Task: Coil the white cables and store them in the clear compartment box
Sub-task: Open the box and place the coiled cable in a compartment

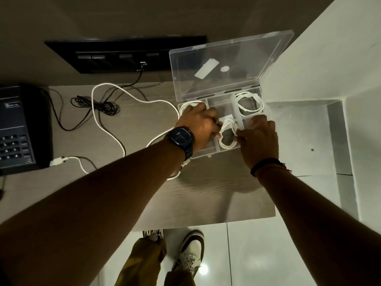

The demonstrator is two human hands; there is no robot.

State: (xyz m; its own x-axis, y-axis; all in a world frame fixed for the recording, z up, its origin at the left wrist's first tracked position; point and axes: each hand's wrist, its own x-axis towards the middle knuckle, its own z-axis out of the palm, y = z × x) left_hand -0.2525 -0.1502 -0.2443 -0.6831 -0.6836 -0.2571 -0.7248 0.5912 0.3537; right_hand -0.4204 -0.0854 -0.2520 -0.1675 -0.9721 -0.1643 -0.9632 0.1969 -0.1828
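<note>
The clear compartment box [214, 150] lies open on the wooden desk, its lid [226, 58] tilted up at the back. A small white coiled cable [226, 144] rests in a front middle compartment. My left hand [201, 125] pinches its left side and my right hand [258, 137] pinches its right side. Another coiled white cable [250, 103] fills the back right compartment. A third coil [186, 105] shows in the back left compartment, partly hidden by my left hand. One long loose white cable [107, 129] snakes over the desk to the left.
A black desk phone [20, 129] sits at the left edge. A tangled black cord [97, 104] runs up to a black wall socket panel [123, 54]. The desk's front edge [206, 222] lies below my arms, with tiled floor and my shoes beyond.
</note>
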